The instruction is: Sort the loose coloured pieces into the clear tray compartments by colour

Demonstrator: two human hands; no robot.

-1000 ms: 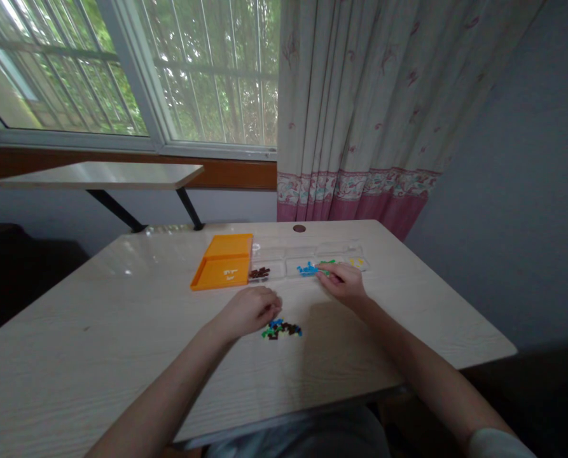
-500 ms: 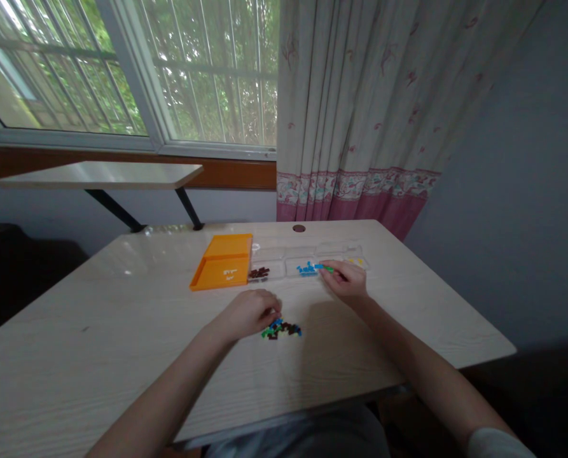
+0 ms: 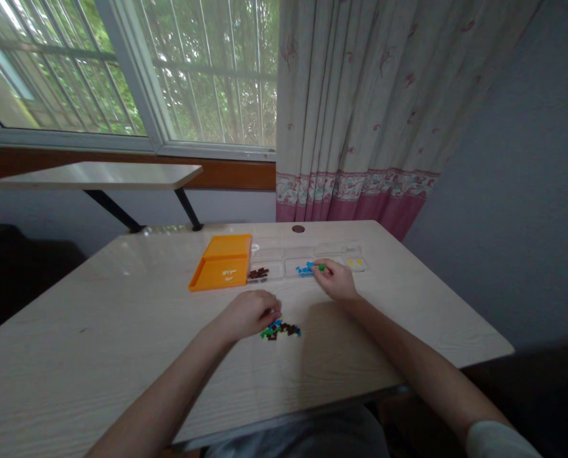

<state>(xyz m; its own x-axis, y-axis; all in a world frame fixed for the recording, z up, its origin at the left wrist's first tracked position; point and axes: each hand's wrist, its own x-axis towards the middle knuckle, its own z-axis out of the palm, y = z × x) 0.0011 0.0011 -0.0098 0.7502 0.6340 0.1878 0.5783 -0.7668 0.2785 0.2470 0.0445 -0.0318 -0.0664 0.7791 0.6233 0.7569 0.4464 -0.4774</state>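
My left hand [image 3: 249,313] rests curled on the table, its fingertips touching a small pile of mixed coloured pieces [image 3: 281,330]. My right hand [image 3: 336,280] lies at the front of a clear compartment tray [image 3: 307,252], fingers pinched on a small green piece [image 3: 320,267]. The pinch is beside the blue pieces [image 3: 304,270] in the tray's middle cell. Brown pieces [image 3: 258,274] fill the left cell and yellow pieces [image 3: 356,262] the right cell.
An orange lid [image 3: 222,270] lies left of the tray. The pale wooden table [image 3: 97,331] has a round hole [image 3: 298,228] at its back edge. Behind stand a second small table [image 3: 97,173], a window and a patterned curtain [image 3: 360,108].
My right hand has drawn slightly left and toward me along the tray, still pinching the green piece. My left hand stays on the pile.
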